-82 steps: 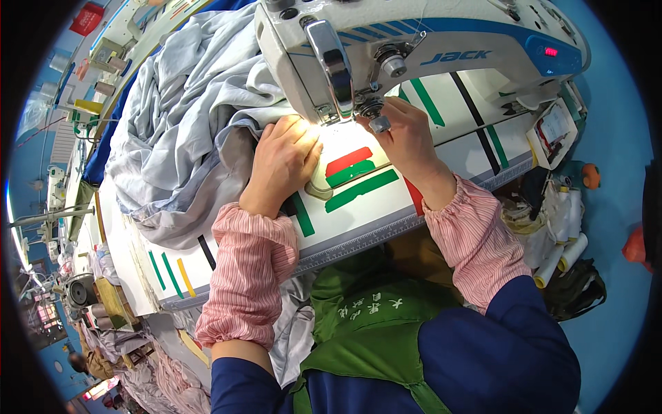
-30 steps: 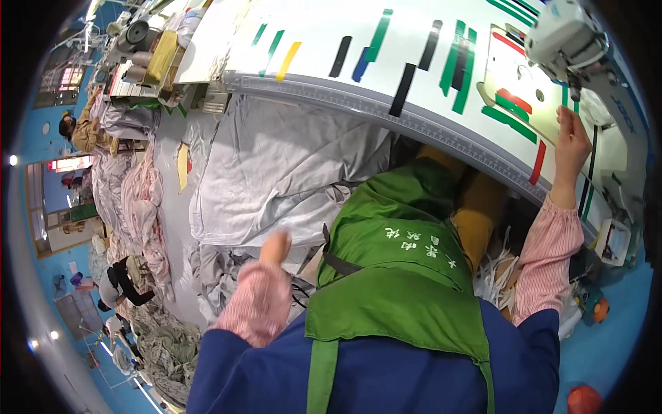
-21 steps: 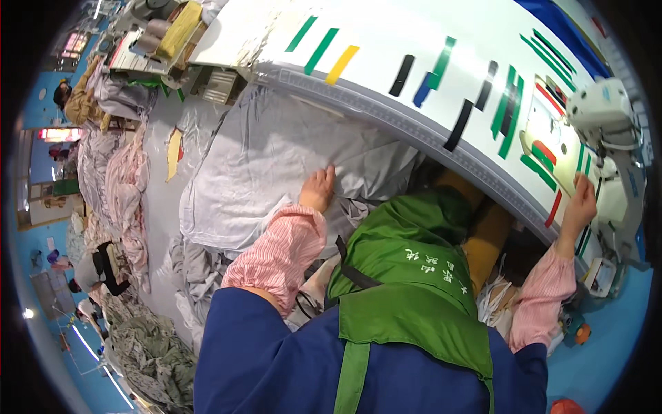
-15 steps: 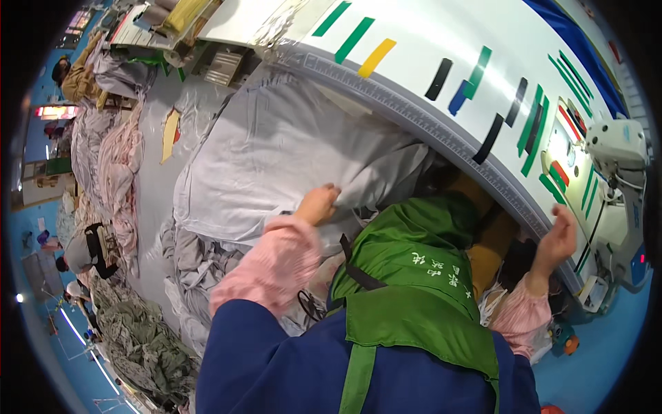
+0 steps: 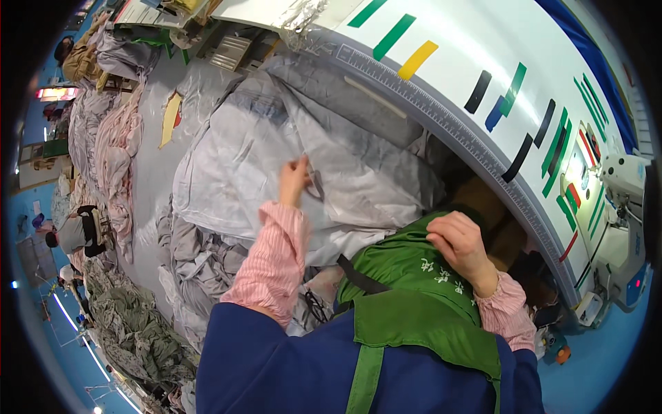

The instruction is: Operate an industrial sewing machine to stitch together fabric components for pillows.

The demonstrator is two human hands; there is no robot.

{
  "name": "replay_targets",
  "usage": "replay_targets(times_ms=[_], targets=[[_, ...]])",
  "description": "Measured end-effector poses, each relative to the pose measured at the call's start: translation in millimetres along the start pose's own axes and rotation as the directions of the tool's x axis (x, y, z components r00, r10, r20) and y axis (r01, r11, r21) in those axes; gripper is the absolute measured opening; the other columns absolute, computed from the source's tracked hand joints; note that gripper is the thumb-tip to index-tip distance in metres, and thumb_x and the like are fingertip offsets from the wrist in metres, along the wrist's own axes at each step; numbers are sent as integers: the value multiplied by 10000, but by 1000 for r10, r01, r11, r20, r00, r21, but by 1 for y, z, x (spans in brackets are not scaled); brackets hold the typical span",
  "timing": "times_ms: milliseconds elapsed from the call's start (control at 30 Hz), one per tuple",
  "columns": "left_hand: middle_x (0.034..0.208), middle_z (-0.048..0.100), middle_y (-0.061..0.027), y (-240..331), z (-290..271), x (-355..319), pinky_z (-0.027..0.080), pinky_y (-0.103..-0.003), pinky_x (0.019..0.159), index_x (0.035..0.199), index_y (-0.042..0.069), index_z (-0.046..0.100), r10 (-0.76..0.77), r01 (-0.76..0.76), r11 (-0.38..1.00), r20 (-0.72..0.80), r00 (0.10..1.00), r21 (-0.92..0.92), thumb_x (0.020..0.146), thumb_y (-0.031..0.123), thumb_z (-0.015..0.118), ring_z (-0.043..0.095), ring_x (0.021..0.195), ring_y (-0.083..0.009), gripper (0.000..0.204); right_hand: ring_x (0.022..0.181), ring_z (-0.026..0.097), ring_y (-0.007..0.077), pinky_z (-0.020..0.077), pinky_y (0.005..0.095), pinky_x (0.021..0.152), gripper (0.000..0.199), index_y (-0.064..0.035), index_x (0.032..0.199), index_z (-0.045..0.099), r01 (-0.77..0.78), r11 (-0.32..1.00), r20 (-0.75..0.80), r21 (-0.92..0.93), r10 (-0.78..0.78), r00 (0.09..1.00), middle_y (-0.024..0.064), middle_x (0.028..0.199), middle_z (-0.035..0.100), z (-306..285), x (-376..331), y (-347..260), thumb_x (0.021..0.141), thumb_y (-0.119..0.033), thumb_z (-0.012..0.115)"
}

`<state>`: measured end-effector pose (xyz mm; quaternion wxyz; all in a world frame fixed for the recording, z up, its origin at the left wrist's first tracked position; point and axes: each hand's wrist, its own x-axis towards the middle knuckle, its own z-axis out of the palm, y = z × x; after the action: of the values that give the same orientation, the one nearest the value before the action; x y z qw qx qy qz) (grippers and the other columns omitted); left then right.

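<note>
One view: head camera, looking down past a green apron (image 5: 414, 303).
Left hand (image 5: 295, 181): fingers pinched together on the grey fabric pile (image 5: 276, 159) beside the table — clamped on a fold of cloth.
Right hand (image 5: 460, 243): resting on the apron at the lap, fingers curled, holding nothing.
Fabric: heaped low at the person's left, below the table edge (image 5: 441, 117).
Risk: the pinch may drag several layers at once, or snag loose cloth — the pile is tangled.
Surface: white table (image 5: 483, 41) with coloured tape marks; sewing machine (image 5: 624, 207) far right.
Room: blue floor, more cloth heaps around.
</note>
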<state>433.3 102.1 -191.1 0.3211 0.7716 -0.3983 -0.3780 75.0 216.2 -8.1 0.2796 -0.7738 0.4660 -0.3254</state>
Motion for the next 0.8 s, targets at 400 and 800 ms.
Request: replay_targets(times_ms=[400, 800], targets=[[1103, 662, -191, 150, 199, -65, 538, -355, 759, 1250, 69, 589, 305, 229, 845, 787, 536, -483, 867, 185, 665, 680, 908, -260, 407, 743, 627, 258, 505, 352, 674, 136, -21, 862, 658, -103, 995, 40, 7, 103, 994, 91, 843, 668, -5, -8, 0, 766, -67, 742], [1140, 616, -78, 114, 85, 51, 378, -480, 916, 1083, 159, 675, 670, -905, 238, 615, 416, 352, 759, 280, 741, 541, 1121, -303, 352, 728, 622, 275, 503, 350, 649, 138, 8, 861, 646, -120, 992, -1, 32, 120, 993, 105, 824, 657, -4, -28, 16, 769, -34, 740]])
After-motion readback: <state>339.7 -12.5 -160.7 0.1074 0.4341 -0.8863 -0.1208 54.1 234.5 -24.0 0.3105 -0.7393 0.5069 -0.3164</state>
